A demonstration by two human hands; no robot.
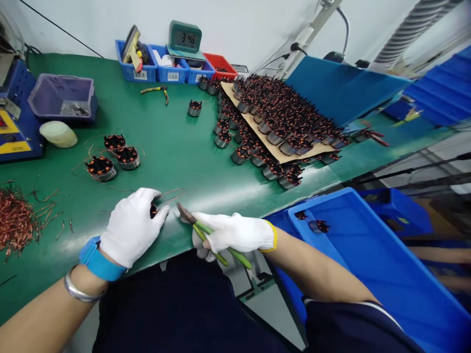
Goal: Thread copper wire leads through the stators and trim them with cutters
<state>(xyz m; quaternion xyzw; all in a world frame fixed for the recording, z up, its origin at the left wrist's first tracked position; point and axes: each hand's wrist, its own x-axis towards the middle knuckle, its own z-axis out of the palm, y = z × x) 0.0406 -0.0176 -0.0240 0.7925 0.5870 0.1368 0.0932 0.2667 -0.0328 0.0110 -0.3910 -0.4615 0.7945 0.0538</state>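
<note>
My left hand (134,225), in a white glove, is closed around a wound motor core (153,211) on the green table; the fingers hide most of it. Thin copper wires (171,195) stick out from the core to the right. Green-handled cutters (213,239) are in my gloved right hand (231,234), with their dark jaws pointing up and left, just right of the core and apart from it. Three more wound cores (127,158) stand together beyond my left hand, with loose wires around them.
Copper scraps (16,220) lie at the left, below a purple bin (62,98). Many cores crowd a cardboard sheet (253,125) at the right. A blue tray (353,245) stands beside the table's front edge. Yellow-handled pliers (156,90) lie near small blue bins (171,66).
</note>
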